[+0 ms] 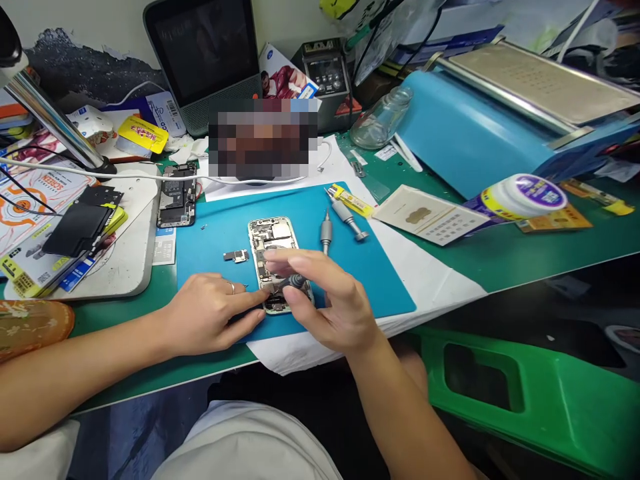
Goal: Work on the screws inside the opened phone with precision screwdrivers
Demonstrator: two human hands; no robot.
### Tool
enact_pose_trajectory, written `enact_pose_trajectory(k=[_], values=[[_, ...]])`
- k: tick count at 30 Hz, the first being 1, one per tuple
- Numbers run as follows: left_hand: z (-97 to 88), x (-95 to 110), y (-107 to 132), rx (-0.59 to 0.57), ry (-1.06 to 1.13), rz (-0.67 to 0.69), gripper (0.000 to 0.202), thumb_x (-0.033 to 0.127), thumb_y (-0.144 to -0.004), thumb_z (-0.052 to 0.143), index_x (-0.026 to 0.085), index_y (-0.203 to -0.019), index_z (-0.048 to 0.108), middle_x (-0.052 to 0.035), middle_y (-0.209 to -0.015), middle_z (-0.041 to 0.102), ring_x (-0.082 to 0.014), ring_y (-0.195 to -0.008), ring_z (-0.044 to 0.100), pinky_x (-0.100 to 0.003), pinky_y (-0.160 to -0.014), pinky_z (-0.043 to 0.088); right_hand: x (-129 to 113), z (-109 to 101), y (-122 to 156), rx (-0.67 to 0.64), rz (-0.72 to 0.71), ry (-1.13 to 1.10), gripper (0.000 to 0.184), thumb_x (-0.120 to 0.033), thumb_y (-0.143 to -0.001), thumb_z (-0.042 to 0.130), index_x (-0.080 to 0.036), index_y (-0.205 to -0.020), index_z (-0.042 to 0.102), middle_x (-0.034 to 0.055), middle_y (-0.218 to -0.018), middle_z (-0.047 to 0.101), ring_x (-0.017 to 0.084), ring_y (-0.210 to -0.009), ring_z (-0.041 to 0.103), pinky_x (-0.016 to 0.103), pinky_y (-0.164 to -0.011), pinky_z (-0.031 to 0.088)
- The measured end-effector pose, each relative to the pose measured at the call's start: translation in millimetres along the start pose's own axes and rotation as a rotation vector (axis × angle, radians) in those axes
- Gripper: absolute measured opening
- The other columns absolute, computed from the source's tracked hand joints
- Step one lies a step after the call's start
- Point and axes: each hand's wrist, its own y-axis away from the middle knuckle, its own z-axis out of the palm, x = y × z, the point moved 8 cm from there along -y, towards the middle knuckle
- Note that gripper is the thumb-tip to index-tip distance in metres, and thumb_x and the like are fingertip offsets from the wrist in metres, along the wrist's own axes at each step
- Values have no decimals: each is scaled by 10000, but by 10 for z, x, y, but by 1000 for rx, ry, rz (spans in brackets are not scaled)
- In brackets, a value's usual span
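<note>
Green counter (500,260), cluttered. Centre: white paper sheet (430,280) spread flat, blue mat (220,233) on top of it (opened phone (270,240) lies on the mat). Left: white board (133,247) stacked with parts. Upper middle: glass bottle (381,117), lying on its side. Upper right: blue machine (475,127). Right: white tub (525,195), tipped over, near a pale card (425,215).

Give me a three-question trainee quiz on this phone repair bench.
1. True or false: the opened silver smartphone lies on the blue rubber mat.
2. Which of the person's hands wears a ring: A left, B right?
3. Fill in: the right hand grips a grey ____ over the smartphone.
Key: 1 true; 2 A, the left hand; 3 screwdriver.
</note>
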Motion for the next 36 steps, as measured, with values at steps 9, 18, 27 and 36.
enact_pose_trajectory(k=[9, 18, 27, 36], values=[[-5, -13, -4, -3, 1, -11, 303, 309, -1106, 440, 168, -1234, 675, 31, -683, 641, -168, -573, 616, -352, -562, 356, -28, -1, -26, 13, -34, 38, 722, 44, -903, 584, -271, -1529, 407, 114, -1288, 701, 217, -1201, 693, 437, -949, 661], [-3, -33, 9, -4, 24, -27, 266, 298, -1103, 438, 192, -1186, 667, 35, -693, 641, -167, -586, 624, -340, -572, 369, -108, 33, -63, 12, -103, 96, 614, 60, -897, 559, -183, -1450, 448, 156, -1325, 631, 223, -1204, 672, 414, -949, 662], [3, -42, 5, -7, 23, -34, 268, 301, -1105, 427, 195, -1159, 667, 36, -686, 633, -166, -576, 622, -334, -560, 360, -96, 30, -43, 13, -75, 136, 660, 43, -909, 551, -248, -1490, 436, 137, -1623, 393, 240, -1356, 583, 412, -961, 666], [5, -33, 20, -15, 30, -34, 288, 302, -1106, 425, 184, -1204, 669, 25, -703, 658, -171, -588, 637, -331, -567, 375, -127, 15, -54, 16, -113, 122, 703, 56, -889, 561, -205, -1526, 419, 181, -1584, 501, 247, -1352, 614, 440, -979, 649]])
